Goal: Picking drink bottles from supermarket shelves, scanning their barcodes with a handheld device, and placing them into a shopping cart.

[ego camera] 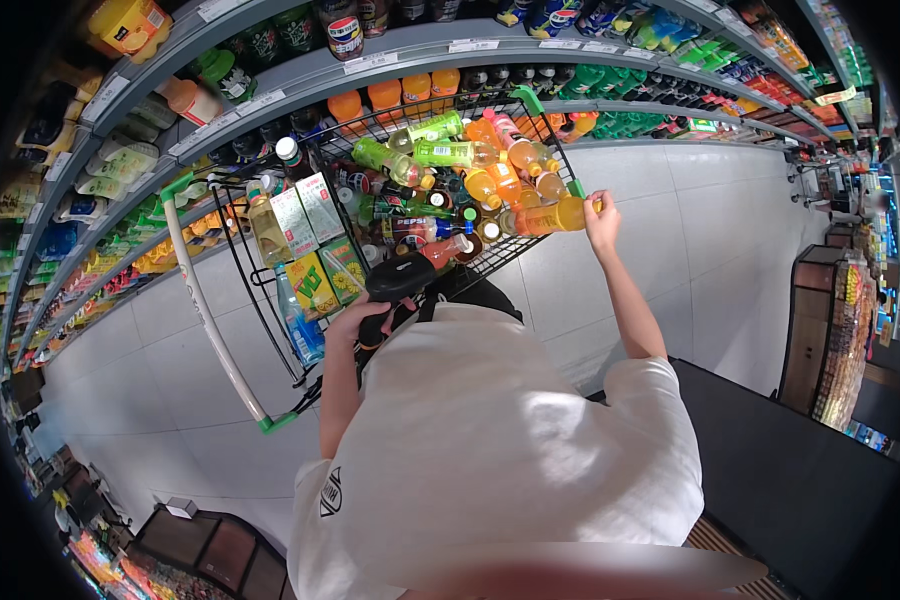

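My left hand is closed around the grip of a black handheld barcode scanner, held at the near side of a black wire shopping cart. My right hand grips one end of an orange drink bottle, which lies tilted over the cart's near right rim. Green-labelled bottles, orange bottles and dark cola bottles fill the basket. A pinkish bottle lies just beyond the scanner. The cart's child-seat part holds a yellow VLT carton, a white patterned carton and a blue-labelled clear bottle.
Shelves of soft drinks curve along the cart's far side. The cart's pale handle with green ends is at left. Dark display stands are at the lower left and right. A black flat surface lies behind my right arm.
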`<state>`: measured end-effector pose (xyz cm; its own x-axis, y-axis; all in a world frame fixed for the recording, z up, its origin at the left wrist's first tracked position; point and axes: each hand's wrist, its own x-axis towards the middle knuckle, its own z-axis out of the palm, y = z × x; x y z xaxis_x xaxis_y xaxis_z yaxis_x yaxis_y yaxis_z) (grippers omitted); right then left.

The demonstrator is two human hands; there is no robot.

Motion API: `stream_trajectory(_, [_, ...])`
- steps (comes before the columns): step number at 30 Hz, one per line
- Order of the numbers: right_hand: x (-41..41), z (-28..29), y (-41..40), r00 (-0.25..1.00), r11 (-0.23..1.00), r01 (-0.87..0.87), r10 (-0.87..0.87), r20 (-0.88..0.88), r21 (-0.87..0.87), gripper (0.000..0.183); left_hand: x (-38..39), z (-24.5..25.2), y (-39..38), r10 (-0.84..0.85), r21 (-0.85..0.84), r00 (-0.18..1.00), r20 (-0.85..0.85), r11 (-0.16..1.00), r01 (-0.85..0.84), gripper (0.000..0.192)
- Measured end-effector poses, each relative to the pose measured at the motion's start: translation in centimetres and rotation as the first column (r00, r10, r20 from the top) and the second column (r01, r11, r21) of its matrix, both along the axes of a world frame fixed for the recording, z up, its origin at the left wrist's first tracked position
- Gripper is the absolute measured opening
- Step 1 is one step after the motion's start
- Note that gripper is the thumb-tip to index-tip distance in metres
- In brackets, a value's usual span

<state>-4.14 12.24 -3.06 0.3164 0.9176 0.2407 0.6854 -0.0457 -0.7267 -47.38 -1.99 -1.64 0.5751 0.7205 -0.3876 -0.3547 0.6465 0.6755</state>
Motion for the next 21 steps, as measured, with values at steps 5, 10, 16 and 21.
stream_trajectory(5, [0.5,-5.0,1.6,0.998,0.960,0.000,-0.017,-0.061,-0.280,0.018,-0.2,-0.6,-0.3,0.022,-0.001,0.997,0.073,1.000,-0.022,0.055])
stream_trajectory(10, [-1.5,-9.0,1.8,0.997,0.942,-0.065,0.077,0.025,-0.330,0.020,0.3,-0.1,-0.5,0.076,0.011,0.996,0.035,0.997,-0.077,0.056])
stream_trajectory(16, [-2.1,-11.0,2.5,0.986,0.872,-0.058,0.127,0.109,-0.486,0.025,0.6,-0.4,-1.3,0.171,-0.016,0.985,0.024,0.985,-0.171,0.054])
stream_trajectory(21, [-2.1,-10.9,1.4,0.825,0.821,-0.202,0.436,0.358,-0.535,0.036,0.5,-1.5,-1.9,0.242,-0.041,0.967,0.075,0.970,-0.239,0.048])
